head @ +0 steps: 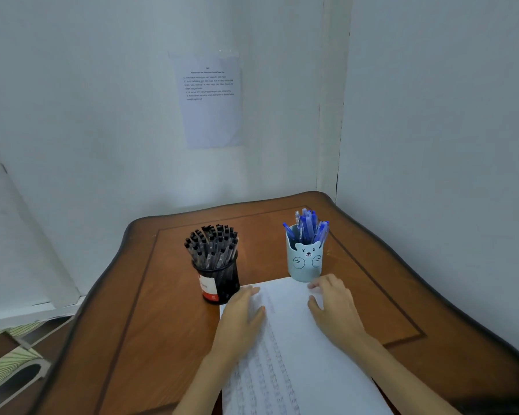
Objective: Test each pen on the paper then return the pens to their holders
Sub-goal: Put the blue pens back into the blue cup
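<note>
Right in close, the paper (pixel 297 363) lies on the table (pixel 162 295), faint rows of marks running down it and its near end off the bottom of the view. Both hands are down on it, palms flat. The left hand (pixel 242 314) covers the sheet's left edge, its fingers (pixel 252 292) straight and close together, their tips just beside the base of the black holder (pixel 221 284). The right hand (pixel 333 305) presses the far right part of the sheet, fingers (pixel 318 284) relaxed and slightly apart, thumb out to the side, the tips at the paper's far edge just in front of the bear cup (pixel 304 263).

Past the hands, both holders stand upright, well apart. The black mesh one is packed with black pens (pixel 212 245); the pale blue cup holds blue pens (pixel 307 226). All the pens sit in their holders, beyond the fingertips.

Behind it all, a printed notice (pixel 210 98) hangs on the wall; its text is too small to read.
</note>
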The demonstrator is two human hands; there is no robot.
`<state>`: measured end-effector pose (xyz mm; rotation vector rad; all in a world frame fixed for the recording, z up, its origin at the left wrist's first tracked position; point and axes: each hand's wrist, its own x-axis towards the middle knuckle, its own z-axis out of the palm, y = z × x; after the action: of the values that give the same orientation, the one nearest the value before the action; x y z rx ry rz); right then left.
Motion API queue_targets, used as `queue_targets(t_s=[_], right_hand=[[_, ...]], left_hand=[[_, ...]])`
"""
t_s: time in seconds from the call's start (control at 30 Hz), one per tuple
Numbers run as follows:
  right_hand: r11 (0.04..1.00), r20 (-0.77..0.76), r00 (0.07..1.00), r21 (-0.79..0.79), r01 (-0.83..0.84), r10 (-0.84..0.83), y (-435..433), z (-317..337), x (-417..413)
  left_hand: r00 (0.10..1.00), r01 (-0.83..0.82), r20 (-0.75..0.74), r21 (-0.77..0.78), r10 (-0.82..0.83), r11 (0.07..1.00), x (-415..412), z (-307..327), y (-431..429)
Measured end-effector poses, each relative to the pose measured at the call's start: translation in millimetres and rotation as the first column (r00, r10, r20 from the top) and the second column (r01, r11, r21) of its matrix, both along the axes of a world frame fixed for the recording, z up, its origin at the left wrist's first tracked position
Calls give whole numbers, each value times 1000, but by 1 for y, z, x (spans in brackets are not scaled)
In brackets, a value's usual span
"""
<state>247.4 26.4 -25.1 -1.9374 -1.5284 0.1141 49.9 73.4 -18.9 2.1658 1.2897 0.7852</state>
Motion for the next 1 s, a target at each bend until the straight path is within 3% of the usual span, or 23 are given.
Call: queue_targets(t_s=[0.13, 0.33, 1.0], right_hand=[[984, 204, 965, -102, -144, 163, -9, -1, -3], [927, 281, 924, -341, -155, 258, -9, -3, -6], [908, 324, 905, -397, -134, 276, 2, 3, -1]], left_hand=[[977, -3, -212, 148, 34, 989, -21, -1, -13], [932, -28, -356, 116, 68, 993, -27, -4, -21], [913, -24, -403, 94, 60, 995, -22, -4, -6]])
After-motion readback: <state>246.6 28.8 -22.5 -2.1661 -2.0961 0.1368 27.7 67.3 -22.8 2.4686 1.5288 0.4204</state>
